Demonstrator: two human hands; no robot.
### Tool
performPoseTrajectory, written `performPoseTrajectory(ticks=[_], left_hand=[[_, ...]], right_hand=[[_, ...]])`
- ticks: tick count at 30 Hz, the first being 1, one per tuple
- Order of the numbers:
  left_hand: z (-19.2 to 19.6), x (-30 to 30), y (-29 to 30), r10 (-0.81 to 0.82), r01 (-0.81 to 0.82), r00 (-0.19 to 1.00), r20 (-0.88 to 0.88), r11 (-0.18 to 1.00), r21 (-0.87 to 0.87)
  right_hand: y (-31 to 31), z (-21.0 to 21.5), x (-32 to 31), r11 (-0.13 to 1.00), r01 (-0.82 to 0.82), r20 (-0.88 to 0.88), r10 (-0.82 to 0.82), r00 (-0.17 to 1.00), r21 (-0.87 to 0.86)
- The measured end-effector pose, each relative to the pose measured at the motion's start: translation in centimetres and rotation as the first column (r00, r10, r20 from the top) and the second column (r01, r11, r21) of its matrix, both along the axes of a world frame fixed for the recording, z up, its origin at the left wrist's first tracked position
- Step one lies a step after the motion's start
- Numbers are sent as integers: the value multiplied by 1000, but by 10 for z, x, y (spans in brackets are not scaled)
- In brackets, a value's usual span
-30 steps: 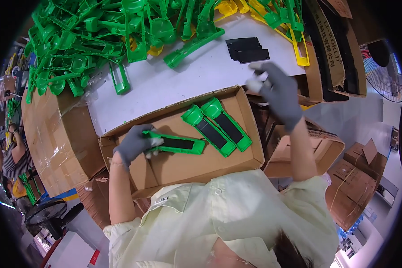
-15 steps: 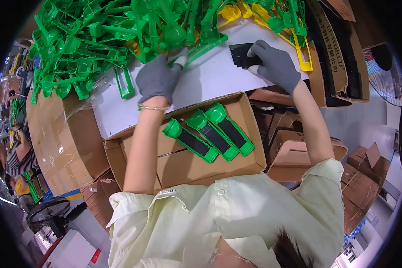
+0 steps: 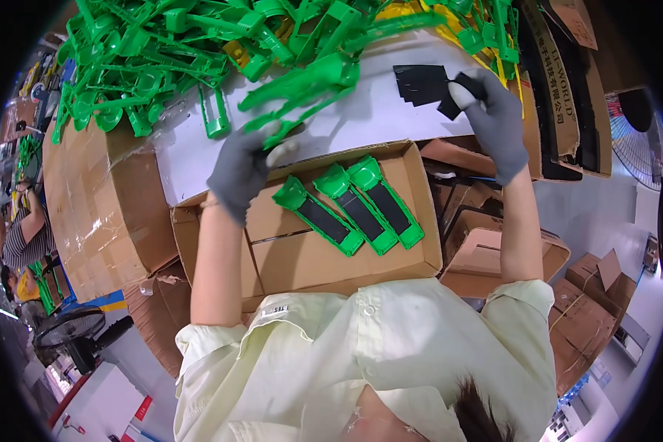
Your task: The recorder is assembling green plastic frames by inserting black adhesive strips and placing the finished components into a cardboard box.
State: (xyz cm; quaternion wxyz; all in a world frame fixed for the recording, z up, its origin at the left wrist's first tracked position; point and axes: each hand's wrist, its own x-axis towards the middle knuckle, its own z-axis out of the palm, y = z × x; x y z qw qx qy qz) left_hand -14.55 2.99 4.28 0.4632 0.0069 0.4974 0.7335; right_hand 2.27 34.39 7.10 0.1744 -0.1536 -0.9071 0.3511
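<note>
Altogether three green holders (image 3: 376, 219), one box (image 3: 295, 259); two gloved hands (image 3: 241, 173) (image 3: 501, 127).

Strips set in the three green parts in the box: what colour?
The strips are black, best seen in the head view.

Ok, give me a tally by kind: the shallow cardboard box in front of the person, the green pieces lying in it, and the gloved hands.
Shallow cardboard box: 1
Green pieces inside it: 3
Left hand and right hand, both gloved: 2
Total: 6
</note>
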Motion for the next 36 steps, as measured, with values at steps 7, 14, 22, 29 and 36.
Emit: performPoseTrajectory(ticks=[7,14,22,29,36], left_hand=[[65,4,-77,-80,-254,852,-518,802,-541],[91,35,-101,98,-551,634,-767,753,-359],[34,87,-46,22,-32,997,-73,991,-128],[29,90,-36,-7,3,999,-32,994,-108],[43,96,-26,6,-27,994,-109,980,-195]], right_hand=[[-17,-8,-2,961,110,-30,-121,992,-253],[-67,16,-13,764,111,45,-106,993,-635],[-144,30,2,631,-55,160,279,947,-774],[-145,24,17,831,-114,154,233,960,-545],[-149,26,15,908,-195,139,262,955,-370]])
